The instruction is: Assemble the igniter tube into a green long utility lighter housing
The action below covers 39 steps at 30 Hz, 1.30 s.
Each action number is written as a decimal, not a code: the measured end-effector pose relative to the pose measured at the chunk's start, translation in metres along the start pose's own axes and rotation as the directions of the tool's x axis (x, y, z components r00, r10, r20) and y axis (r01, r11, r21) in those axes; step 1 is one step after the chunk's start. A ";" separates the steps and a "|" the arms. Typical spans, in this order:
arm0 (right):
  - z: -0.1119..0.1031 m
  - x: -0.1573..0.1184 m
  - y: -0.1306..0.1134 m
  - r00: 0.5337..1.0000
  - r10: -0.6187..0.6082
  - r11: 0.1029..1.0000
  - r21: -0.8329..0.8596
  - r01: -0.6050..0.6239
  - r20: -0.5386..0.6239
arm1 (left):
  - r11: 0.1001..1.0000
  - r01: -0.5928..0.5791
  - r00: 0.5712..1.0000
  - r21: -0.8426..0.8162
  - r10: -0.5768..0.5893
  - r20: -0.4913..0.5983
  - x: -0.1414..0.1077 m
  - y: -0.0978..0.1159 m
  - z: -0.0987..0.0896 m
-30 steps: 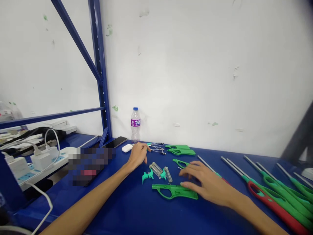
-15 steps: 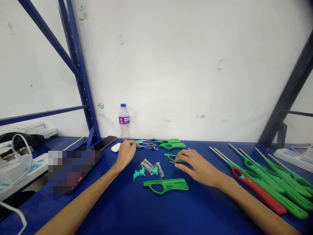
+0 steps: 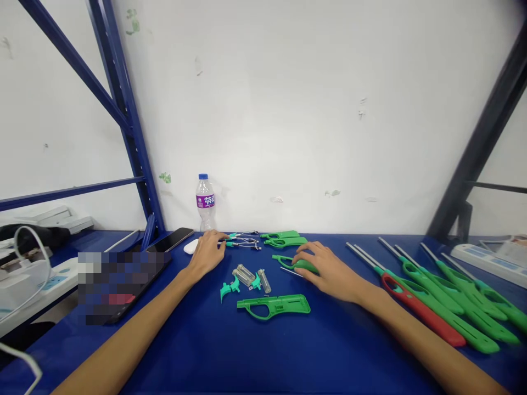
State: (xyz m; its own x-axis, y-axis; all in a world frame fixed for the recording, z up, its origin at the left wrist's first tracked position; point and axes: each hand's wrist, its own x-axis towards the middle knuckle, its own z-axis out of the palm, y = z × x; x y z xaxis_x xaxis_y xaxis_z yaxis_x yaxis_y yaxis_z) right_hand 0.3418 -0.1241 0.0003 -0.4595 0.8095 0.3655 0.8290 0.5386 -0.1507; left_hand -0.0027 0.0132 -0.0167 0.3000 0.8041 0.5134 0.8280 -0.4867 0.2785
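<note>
Loosely, the right hand [image 3: 329, 270] curved over a green lighter-handle shell [image 3: 307, 266], fingers parted, its grip unclear. To its near left lay a second shell half [image 3: 290, 304]. Wired igniters [image 3: 232, 236] sat just right of the left hand [image 3: 208, 250], whose grip was likewise unclear.

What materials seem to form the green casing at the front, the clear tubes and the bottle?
Green casing: probably moulded plastic, slightly glossy, with recesses inside.
Clear tubes: smooth and see-through, likely plastic, though glass is possible.
Bottle: likely thin, shiny plastic; its clear body is waisted.
</note>
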 end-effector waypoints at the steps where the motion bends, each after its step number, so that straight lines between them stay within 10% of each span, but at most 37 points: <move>1: 0.001 0.000 0.002 1.000 0.002 1.000 -0.005 -0.002 -0.001 | 1.000 -0.030 0.999 0.001 0.030 0.025 0.000 -0.002 0.003; 12: 0.012 0.001 0.035 0.997 0.019 0.999 -0.034 -0.016 0.069 | 0.980 -0.198 0.972 -0.035 0.201 0.123 0.002 -0.012 0.018; 24: 0.001 0.002 0.016 0.999 -0.034 0.999 0.004 0.034 -0.003 | 0.964 -0.251 0.951 -0.090 0.263 0.164 0.000 -0.008 0.012; 39: -0.003 0.000 -0.006 0.996 -0.043 0.996 0.073 0.049 -0.076 | 0.941 -0.242 0.968 -0.235 0.220 -0.118 -0.009 0.034 -0.013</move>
State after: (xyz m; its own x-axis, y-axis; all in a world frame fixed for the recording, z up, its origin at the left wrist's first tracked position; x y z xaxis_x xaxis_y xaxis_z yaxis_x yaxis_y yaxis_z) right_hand 0.3379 -0.1282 0.0040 -0.4693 0.7653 0.4405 0.7799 0.5932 -0.1996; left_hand 0.0166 -0.0157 -0.0011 0.4164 0.6313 0.6542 0.5956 -0.7331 0.3284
